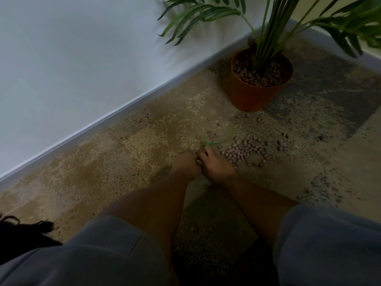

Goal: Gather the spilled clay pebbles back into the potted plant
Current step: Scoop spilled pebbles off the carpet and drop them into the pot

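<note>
Spilled clay pebbles (pixel 245 150) lie in a loose heap on the carpet, with strays towards the orange pot (pixel 250 98). The pot holds a green palm (pixel 268 27) and a layer of pebbles (pixel 257 78). Both hands meet just left of the heap. My left hand (pixel 186 164) is curled like a cup, knuckles up. My right hand (pixel 216 166) presses against it with fingers bent, and a pebble (pixel 199 161) shows between the two hands. What else lies inside the left hand is hidden.
A fallen green leaf (pixel 218 141) lies just beyond my fingers. The white wall and skirting board (pixel 103 118) run diagonally on the left. The mottled carpet (pixel 144 145) spreads around, darker to the right. Grey sleeves fill the bottom of the view.
</note>
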Available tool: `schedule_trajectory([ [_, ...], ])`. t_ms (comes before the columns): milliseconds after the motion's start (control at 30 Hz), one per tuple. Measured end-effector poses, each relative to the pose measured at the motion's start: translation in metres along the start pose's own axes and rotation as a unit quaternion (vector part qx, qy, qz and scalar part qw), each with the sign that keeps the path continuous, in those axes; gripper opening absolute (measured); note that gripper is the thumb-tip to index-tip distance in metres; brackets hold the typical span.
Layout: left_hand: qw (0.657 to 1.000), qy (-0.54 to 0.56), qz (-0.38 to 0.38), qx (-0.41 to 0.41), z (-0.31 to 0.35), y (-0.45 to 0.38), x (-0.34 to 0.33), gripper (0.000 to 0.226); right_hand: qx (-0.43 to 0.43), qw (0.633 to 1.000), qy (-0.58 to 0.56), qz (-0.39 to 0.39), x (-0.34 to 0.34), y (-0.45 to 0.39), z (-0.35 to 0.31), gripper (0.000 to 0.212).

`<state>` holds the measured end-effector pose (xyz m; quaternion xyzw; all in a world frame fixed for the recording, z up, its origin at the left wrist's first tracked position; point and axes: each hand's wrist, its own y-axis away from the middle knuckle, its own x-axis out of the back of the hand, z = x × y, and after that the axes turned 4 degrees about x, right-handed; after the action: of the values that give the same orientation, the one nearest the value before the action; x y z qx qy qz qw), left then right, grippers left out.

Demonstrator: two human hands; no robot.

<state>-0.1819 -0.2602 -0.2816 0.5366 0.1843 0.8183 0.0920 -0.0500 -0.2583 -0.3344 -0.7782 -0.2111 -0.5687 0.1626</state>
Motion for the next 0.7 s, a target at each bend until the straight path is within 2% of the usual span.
schedule_trajectory([
  [100,0.999,0.017,-0.017,0.025,0.004,-0.003,0.001,0.024,-0.023,0.997,-0.059,0.047,0.0,0.003,-0.001,0.03],
  [167,0.997,0.051,-0.023,0.053,0.006,-0.004,0.003,0.026,-0.066,0.985,-0.131,0.086,0.003,0.0,-0.003,0.025],
  [233,0.981,0.154,-0.022,0.115,0.004,-0.006,0.004,0.029,-0.151,0.958,-0.204,0.133,0.009,-0.006,-0.004,0.022],
  [267,0.963,0.225,-0.022,0.147,0.004,-0.008,0.005,0.027,-0.209,0.931,-0.263,0.143,0.013,-0.01,-0.006,0.024],
  [300,0.943,0.286,-0.032,0.169,0.005,-0.01,0.005,0.024,-0.271,0.885,-0.351,0.145,0.019,-0.014,-0.007,0.026],
  [333,0.911,0.361,-0.046,0.197,0.008,-0.011,0.008,0.02,-0.33,0.811,-0.46,0.147,0.026,-0.019,-0.01,0.026],
  [367,0.857,0.461,-0.053,0.224,0.011,-0.013,0.009,0.018,-0.371,0.717,-0.57,0.15,0.032,-0.023,-0.011,0.026],
  [433,0.692,0.666,-0.064,0.271,0.018,-0.015,0.016,0.021,-0.393,0.502,-0.753,0.165,0.044,-0.028,-0.007,0.026],
  [467,0.628,0.723,-0.067,0.28,0.019,-0.016,0.019,0.024,-0.384,0.402,-0.814,0.17,0.05,-0.03,-0.005,0.026],
  [500,0.586,0.755,-0.074,0.284,0.02,-0.018,0.022,0.027,-0.37,0.322,-0.853,0.176,0.055,-0.03,-0.004,0.026],
  [533,0.559,0.775,-0.08,0.283,0.023,-0.018,0.024,0.031,-0.358,0.263,-0.877,0.184,0.06,-0.03,-0.003,0.027],
  [600,0.531,0.795,-0.08,0.282,0.035,-0.021,0.029,0.038,-0.351,0.191,-0.893,0.209,0.067,-0.03,-0.005,0.027],
  [633,0.52,0.802,-0.078,0.284,0.044,-0.023,0.033,0.038,-0.354,0.172,-0.892,0.224,0.072,-0.03,-0.007,0.026],
  [700,0.492,0.824,-0.073,0.272,0.065,-0.023,0.039,0.033,-0.353,0.163,-0.887,0.251,0.08,-0.031,-0.01,0.026],
])
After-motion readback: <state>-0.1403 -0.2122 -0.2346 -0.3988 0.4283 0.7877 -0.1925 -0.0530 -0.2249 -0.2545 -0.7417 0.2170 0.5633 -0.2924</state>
